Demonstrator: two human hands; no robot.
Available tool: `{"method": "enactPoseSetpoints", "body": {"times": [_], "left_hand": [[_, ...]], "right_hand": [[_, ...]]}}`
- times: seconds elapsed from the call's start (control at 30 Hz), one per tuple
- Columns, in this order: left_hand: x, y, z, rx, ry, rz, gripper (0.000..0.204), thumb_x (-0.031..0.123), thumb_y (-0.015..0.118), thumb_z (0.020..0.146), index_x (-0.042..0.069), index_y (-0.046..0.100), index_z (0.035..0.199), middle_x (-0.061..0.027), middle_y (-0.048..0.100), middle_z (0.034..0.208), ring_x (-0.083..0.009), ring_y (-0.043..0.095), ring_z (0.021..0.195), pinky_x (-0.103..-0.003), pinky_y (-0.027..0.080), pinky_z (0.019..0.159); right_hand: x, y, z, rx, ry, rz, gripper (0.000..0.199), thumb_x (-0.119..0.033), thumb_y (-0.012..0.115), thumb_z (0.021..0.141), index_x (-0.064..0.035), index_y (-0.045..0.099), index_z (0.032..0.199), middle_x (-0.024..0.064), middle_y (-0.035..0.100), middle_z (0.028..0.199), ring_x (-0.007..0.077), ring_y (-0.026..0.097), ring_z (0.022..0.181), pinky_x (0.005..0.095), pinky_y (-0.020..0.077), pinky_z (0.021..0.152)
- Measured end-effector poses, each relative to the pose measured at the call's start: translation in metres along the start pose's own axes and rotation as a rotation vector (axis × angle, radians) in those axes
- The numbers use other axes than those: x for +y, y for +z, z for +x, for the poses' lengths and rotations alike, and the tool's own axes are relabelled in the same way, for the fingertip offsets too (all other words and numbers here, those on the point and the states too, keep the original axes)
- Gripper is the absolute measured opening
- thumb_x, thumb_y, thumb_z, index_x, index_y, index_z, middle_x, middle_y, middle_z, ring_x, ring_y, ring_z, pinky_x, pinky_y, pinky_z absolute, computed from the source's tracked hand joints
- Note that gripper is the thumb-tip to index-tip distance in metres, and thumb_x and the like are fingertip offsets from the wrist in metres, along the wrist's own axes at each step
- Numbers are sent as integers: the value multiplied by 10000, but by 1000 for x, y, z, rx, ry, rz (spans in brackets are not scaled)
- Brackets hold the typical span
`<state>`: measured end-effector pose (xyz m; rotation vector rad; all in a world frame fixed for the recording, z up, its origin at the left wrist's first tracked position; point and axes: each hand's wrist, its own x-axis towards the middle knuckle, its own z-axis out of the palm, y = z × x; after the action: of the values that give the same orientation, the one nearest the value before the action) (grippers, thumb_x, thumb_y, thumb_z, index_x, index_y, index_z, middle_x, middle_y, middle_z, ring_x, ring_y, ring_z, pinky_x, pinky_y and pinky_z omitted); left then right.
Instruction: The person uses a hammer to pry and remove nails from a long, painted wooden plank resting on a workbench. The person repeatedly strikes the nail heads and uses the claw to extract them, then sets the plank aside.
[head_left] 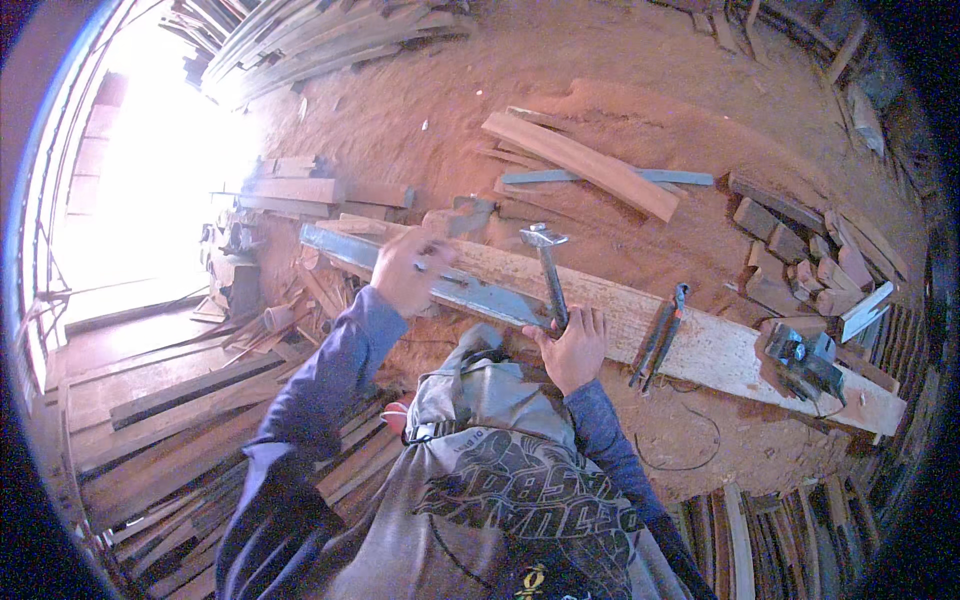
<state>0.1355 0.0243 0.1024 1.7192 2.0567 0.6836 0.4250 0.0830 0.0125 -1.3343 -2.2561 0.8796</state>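
Note:
My right hand [573, 350] grips a hammer [553, 282], thumb and fingers around the lower handle. Its metal head points away from me, above a long pale plank [625, 318]. My left hand [408, 272], smeared by motion, is over a blue-painted wood strip [490, 298] that lies along the plank's near side; whether anything is in its fingers cannot be made out. To the right of my right hand, pincers [664, 335] with dark handles lie across the plank. A dark power tool [803, 358] sits near the plank's right end.
Beyond the plank, loose boards [585, 165] and a blue strip [665, 176] lie on reddish ground. Wood offcuts [800, 255] are heaped at the right. Stacked timber [190, 425] fills the lower left, with more boards [330, 45] at the far left. A thin cord [690, 466] loops on the ground.

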Motion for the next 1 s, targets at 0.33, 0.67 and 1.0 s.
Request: {"method": "enactPoseSetpoints", "body": {"times": [0.33,0.67,1.0], "left_hand": [[-14,138,-32,639,-576,-506,483,441,460,1025,12,632,884,-141,602,877,-267,557,813,-424,454,783],[-45,130,-26,751,-195,-1099,197,226,471,1025,66,542,936,-67,527,766,-200,476,595,-364,407,552],[-11,110,-19,714,-331,-542,152,199,438,1036,92,513,958,24,494,760,-149,499,636,-331,410,544]], "right_hand": [[3,8,0,115,-87,-113,578,-534,819,702,-31,595,879,113,578,873,342,538,917,468,426,857],[8,12,-3,107,-97,-137,538,-563,804,696,-88,581,815,95,554,920,332,538,935,468,431,843],[7,14,-2,100,-74,-171,524,-533,820,689,-82,575,791,118,565,910,360,546,922,492,424,850]]}}
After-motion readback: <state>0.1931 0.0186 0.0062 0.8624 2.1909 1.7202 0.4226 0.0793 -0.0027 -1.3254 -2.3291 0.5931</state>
